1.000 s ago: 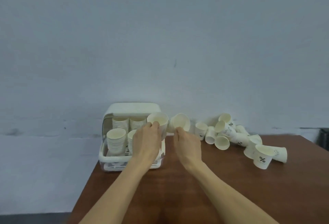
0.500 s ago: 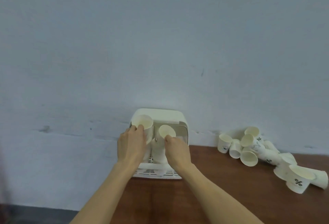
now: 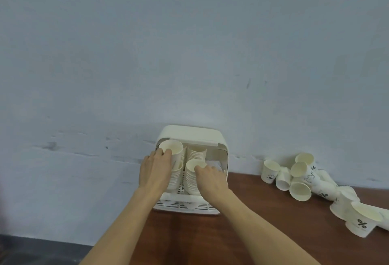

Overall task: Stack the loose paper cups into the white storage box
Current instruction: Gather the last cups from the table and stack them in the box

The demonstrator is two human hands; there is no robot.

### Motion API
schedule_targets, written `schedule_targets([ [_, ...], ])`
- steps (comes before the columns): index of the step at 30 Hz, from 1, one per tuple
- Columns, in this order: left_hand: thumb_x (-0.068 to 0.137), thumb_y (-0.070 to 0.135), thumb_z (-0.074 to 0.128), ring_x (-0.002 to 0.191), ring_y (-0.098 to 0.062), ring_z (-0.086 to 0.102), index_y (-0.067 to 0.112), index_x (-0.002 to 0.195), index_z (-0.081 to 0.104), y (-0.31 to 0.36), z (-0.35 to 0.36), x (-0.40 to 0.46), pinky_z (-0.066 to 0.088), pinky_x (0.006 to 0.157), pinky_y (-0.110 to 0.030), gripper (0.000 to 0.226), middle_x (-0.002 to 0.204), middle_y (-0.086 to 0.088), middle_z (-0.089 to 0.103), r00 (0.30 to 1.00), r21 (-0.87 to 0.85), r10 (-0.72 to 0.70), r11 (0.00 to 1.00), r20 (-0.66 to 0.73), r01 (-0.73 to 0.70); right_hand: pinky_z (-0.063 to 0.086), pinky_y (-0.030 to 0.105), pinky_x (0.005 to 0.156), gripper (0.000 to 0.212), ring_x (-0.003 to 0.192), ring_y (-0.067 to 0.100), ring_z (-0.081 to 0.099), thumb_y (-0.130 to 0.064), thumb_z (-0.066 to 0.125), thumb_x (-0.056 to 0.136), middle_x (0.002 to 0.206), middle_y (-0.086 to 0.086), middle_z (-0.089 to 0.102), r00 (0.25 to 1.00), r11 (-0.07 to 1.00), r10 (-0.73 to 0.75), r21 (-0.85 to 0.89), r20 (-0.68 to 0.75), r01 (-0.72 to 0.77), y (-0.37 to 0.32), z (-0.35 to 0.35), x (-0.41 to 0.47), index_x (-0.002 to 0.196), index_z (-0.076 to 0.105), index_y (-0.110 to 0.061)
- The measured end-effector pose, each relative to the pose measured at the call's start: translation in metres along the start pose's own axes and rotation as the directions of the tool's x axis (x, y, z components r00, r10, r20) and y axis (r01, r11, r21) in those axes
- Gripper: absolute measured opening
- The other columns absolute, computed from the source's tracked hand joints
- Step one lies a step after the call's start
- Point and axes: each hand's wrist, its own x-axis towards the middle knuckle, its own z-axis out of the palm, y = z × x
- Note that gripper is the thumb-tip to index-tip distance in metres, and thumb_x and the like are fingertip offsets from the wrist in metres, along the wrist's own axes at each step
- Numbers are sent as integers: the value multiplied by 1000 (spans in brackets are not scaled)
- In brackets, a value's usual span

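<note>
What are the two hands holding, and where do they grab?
The left hand grips a paper cup at its rim. The right hand pinches the rim of another cup, both over the white storage box.

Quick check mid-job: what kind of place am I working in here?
Probably a plain indoor work or test setup, not a lived-in room: a dark wooden table pushed against a bare, scuffed grey-blue wall, with only a white storage box and a heap of loose paper cups on it.

Storage box [image 3: 212,138] left on table [image 3: 252,233], loose cups [image 3: 300,190] right.
</note>
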Motion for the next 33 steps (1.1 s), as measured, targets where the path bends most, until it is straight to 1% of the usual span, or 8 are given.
schedule_targets([
  [7,95,13,41,103,-26,53,16,115,55,-10,27,-3,40,81,-33,24,114,-7,57,965,97,39,993,258,-66,41,41,81,34,106,36,53,-4,45,88,116,23,56,999,1000,-10,7,50,9,-2,17,-8,121,40,-3],
  [11,100,28,33,110,-28,50,17,125,48,-6,34,-11,39,88,-37,32,123,-11,54,936,120,6,991,352,-52,42,45,86,69,103,37,54,0,46,82,113,22,58,999,994,9,109,46,-14,-1,23,-16,144,16,-2],
  [13,98,34,36,114,-29,47,18,138,37,3,35,-13,37,92,-37,43,129,-14,49,940,163,-10,985,341,-48,46,43,81,79,100,36,55,3,48,77,111,20,59,999,979,41,201,4,-41,3,23,-23,147,11,-6],
  [16,89,26,49,110,-31,51,16,140,38,26,32,-17,42,90,-41,53,123,-15,53,977,132,6,991,212,-35,41,36,67,71,100,34,56,3,48,76,114,14,57,989,942,132,317,-61,-106,22,23,-35,141,22,-9],
  [20,81,11,56,104,-33,53,13,133,45,78,33,-20,49,77,-42,53,119,-15,53,984,-26,115,993,138,-112,46,36,78,57,102,30,58,-9,45,86,118,10,57,958,909,271,351,-90,-225,68,27,-55,140,27,-12],
  [22,75,11,62,92,-32,57,14,118,56,109,35,-21,48,68,-43,44,106,-13,56,975,-66,197,979,104,-191,45,38,82,56,106,32,57,-8,43,87,120,11,55,933,881,356,351,-47,-318,98,30,-66,141,27,-10],
  [26,70,12,66,84,-32,56,11,101,63,169,48,-17,46,71,-43,31,91,-11,58,954,-54,288,957,79,-285,44,38,80,53,108,32,57,-6,42,88,120,11,54,871,829,490,304,4,-468,158,46,-85,139,29,-8],
  [33,91,19,43,112,-27,47,16,134,40,260,90,1,45,78,-37,43,121,-8,47,894,-244,362,922,265,-301,37,34,67,47,98,33,59,-4,42,86,110,10,57,813,781,582,271,9,-562,250,63,-86,131,35,-13],
])
